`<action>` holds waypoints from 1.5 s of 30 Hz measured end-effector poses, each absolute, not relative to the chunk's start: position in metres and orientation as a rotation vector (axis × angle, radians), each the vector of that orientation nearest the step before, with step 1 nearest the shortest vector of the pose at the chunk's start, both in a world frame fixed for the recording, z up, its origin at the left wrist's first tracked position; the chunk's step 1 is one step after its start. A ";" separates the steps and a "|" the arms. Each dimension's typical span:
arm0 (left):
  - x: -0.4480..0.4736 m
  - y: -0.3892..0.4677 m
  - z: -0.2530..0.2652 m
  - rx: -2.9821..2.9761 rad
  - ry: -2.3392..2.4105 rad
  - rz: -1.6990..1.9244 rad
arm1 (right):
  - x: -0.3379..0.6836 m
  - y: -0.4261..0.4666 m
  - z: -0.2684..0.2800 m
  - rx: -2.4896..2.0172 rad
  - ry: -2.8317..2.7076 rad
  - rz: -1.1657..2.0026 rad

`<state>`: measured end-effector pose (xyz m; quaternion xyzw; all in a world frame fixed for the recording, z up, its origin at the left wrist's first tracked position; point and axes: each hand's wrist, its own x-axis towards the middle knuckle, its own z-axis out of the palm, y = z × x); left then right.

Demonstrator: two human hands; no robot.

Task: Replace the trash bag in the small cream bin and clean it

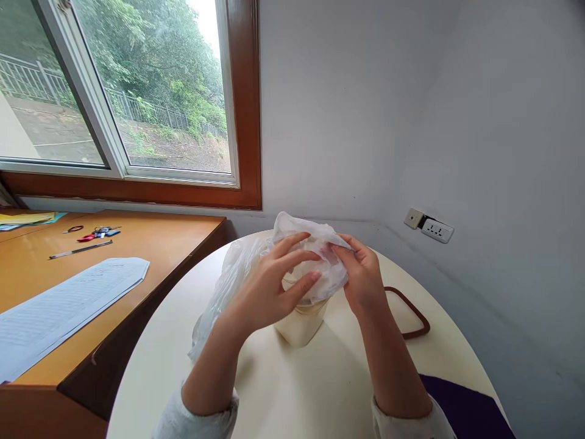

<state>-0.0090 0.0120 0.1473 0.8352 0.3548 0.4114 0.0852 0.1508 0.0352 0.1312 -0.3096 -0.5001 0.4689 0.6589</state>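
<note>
A cream-coloured bin (299, 326) stands on the round table, its mouth mostly hidden by my hands and a thin white plastic bag (336, 291). With thumb and fingers, my right hand (363, 268) pinches the bag's edge at the right, above the bin. My left hand (278, 283) is at the near left of the bin's mouth, fingers spread and curved in front of the bag; whether the fingertips touch it I cannot tell. More crumpled plastic (228, 286) hangs down to the table behind my left forearm. A brown rounded frame (423, 332) lies flat, right of my right wrist.
The round white table (150, 347) stands against grey walls with a socket (437, 230). Something dark purple and flat (461, 405) lies at its near right. On the wooden desk (183, 235) at left are papers (86, 299), a pen (81, 249) and keys (104, 231).
</note>
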 end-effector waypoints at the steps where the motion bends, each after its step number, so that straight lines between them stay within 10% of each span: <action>1: -0.012 0.015 0.146 2.462 1.126 1.275 | 0.153 0.037 0.131 -0.684 -1.078 1.089; 21: -0.048 0.051 0.133 1.961 2.185 1.575 | 0.195 0.028 0.142 -0.652 -0.857 1.135; 45: -0.073 0.055 0.148 0.689 0.763 1.632 | 0.215 0.050 0.133 -0.512 -0.774 1.074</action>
